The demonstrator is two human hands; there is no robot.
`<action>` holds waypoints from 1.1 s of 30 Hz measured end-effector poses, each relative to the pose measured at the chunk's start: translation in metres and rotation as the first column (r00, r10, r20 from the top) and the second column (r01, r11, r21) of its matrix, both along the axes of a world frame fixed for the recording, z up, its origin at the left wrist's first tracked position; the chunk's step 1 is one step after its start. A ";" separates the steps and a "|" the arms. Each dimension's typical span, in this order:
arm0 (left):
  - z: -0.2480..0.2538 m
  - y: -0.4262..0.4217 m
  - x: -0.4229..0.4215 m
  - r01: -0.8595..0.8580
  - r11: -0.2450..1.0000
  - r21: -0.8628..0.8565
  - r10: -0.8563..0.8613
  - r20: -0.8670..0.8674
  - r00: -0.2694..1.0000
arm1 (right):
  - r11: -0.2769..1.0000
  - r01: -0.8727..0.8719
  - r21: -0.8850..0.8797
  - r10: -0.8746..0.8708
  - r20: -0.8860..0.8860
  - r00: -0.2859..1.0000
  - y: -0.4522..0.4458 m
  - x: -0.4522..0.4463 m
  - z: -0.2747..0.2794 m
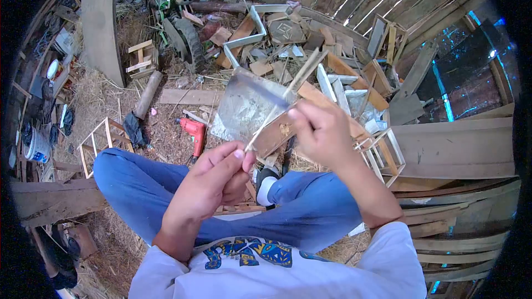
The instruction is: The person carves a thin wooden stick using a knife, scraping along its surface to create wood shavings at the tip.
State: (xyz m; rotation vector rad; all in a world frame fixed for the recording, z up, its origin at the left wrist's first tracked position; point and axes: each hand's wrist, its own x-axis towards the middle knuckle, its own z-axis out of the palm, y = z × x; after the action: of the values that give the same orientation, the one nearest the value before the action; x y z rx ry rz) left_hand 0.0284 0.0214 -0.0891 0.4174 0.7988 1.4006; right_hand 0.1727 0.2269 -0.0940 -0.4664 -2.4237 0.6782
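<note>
My left hand (219,177) is closed on the lower end of a thin, pale wooden stick (269,120), which slants up and away to the right. The stick's far end looks split or doubled. My right hand (321,133) is closed round a knife (260,89), its handle hidden in the fist. The blade is smeared by motion and points up to the left, crossing the stick in this view; whether it touches the wood I cannot tell. Beneath both hands lies a greyish flat board (230,105), and a brown wooden block (275,135) sits at its edge.
A red power drill (192,134) lies on the straw-strewn ground left of the board. Small wooden frames stand at the left (105,138) and right (390,155). Scrap wood (288,27) is heaped ahead, near a tyre (191,44). A white bucket (37,147) is far left.
</note>
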 end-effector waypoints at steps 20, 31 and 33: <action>-0.006 0.002 0.004 -0.116 0.993 -0.031 0.113 -0.093 0.989 | 1.000 -0.019 -0.018 0.019 0.023 1.000 -0.013 -0.002 -0.003; -0.011 0.002 0.006 -0.183 0.983 -0.020 0.178 -0.148 0.973 | 0.991 0.082 -0.110 -0.070 0.102 0.992 0.003 -0.006 0.002; -0.010 0.004 0.007 -0.185 0.983 -0.013 0.182 -0.134 0.974 | 1.000 -0.007 -0.031 0.010 0.116 0.993 -0.021 -0.001 -0.003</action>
State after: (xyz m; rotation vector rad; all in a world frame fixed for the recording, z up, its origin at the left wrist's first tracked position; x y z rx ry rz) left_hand 0.0349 0.0249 -0.0991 0.4282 0.9827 1.5440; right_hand 0.1712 0.2056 -0.0971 -0.5211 -2.5286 0.7103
